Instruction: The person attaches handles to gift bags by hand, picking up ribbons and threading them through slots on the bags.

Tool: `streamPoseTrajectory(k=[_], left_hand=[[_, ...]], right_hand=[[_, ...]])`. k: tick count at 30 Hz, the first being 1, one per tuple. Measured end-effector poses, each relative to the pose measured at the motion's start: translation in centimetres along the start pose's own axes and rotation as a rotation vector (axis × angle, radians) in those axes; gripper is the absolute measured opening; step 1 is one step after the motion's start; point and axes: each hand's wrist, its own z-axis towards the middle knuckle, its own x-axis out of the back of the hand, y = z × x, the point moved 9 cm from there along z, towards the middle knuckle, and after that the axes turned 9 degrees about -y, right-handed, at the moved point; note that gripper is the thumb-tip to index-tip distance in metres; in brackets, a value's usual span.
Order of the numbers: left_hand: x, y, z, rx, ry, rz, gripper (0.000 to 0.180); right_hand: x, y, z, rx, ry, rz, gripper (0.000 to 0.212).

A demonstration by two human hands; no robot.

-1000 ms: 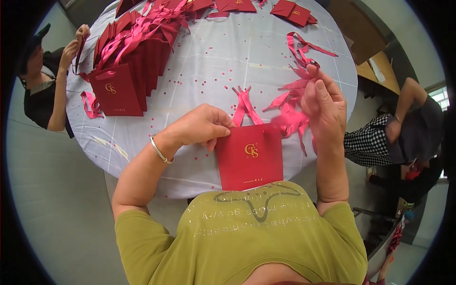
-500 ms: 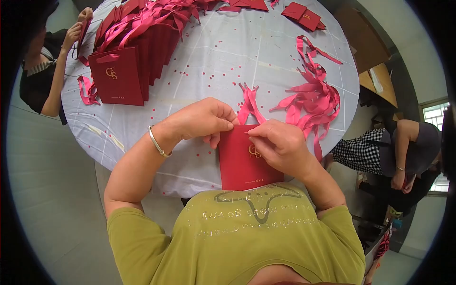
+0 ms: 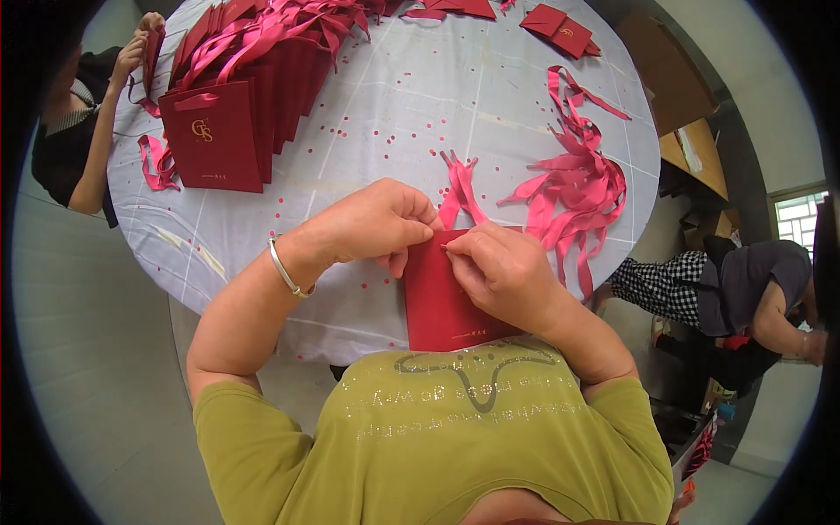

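A flat red paper gift bag (image 3: 436, 302) with gold print lies at the table's near edge, against my shirt. My left hand (image 3: 401, 225) is closed at the bag's upper left corner, thumb and forefinger pinching its top edge. Just below that edge, my right hand (image 3: 503, 273) is closed in a pinch over the front of the bag. A tiny pinkish tip, seemingly a ribbon end (image 3: 444, 248), shows at its fingertips; the rest is hidden by the fingers. Beyond the bag, a few pink ribbons (image 3: 461, 188) with pointed tips lie on the cloth.
A pile of loose pink ribbons (image 3: 582, 188) lies to the right. Red bags with ribbon handles (image 3: 214, 140) stand stacked at far left; more flat bags (image 3: 560, 33) lie at far right. Red dots are scattered over the white tablecloth (image 3: 367, 166). Other people are at left and right.
My right hand has shifted a little left along the bag, closer to my left hand, covering the gold print. My left hand has stayed put. The person at right has moved their arm.
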Motion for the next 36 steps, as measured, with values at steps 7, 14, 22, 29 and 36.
streamPoseTrajectory(k=[7,14,22,29,36], left_hand=[[0.2,0.1,-0.4,0.008,0.082,0.022,0.013],[-0.1,0.1,-0.6,-0.002,0.064,0.023,0.014],[-0.5,1.5,-0.7,-0.110,0.064,0.126,0.015],[-0.5,1.3,-0.6,0.014,0.069,0.165,0.021],[-0.7,1.0,-0.3,-0.025,0.073,0.130,0.017]], right_hand=[[-1.6,-1.7,0.6,-0.037,-0.146,-0.236,0.005],[-2.3,1.8,2.6,-0.276,-0.343,0.062,0.014],[-2.2,3.9,2.1,-0.444,-0.374,0.370,0.019],[-1.8,4.8,2.1,-0.474,-0.703,1.081,0.042],[0.5,4.2,4.2,-0.290,-0.676,1.122,0.051]])
